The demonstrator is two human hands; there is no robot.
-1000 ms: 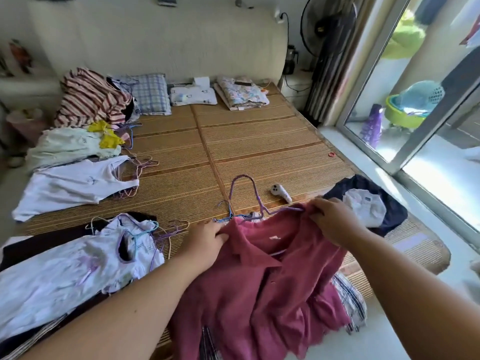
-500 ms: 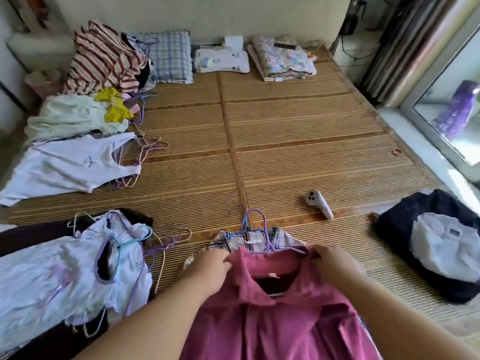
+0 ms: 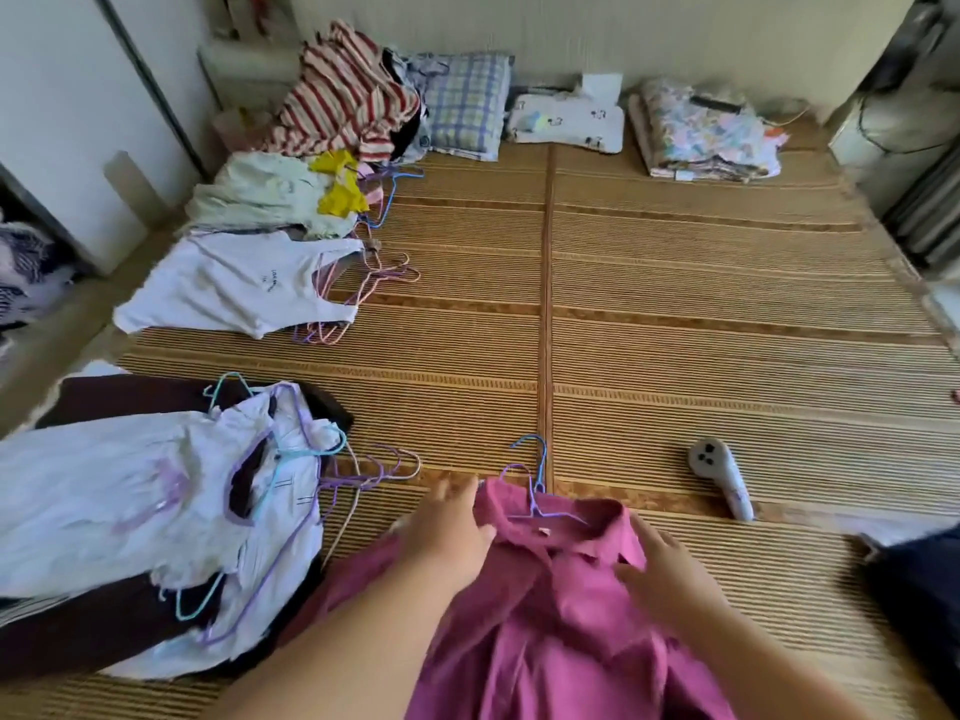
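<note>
On my far left a white top with purple trim (image 3: 130,501) lies on its wire hangers, well clear of what I'm working on. My left hand (image 3: 449,535) has its fingers curled over the left shoulder of the magenta collared cotton shirt (image 3: 561,641), bunching the cloth beside the collar. The shirt lies flat at the near edge of the woven straw mat (image 3: 675,356), collar away from me and body trailing back towards me. It looks light, soft and limp, so it will sag and crumple wherever I don't support it, though I don't expect it to slip on the rough mat. The thin purple wire hanger (image 3: 524,485) sits inside the neck with its hook poking out past the collar, next to a blue hook (image 3: 540,454) from something underneath. That wire is springy and could snag the collar or tangle with the blue one, so I'd hold the shoulder seams, where the cloth is doubled and firmer, or the hook itself. My right hand (image 3: 670,574) lies open, fingers spread flat on the right collar and shoulder, pressing and gripping nothing. Further right a grey handheld device (image 3: 719,472) rests on the mat, and beyond it a dark navy garment (image 3: 919,605) is bundled.
</note>
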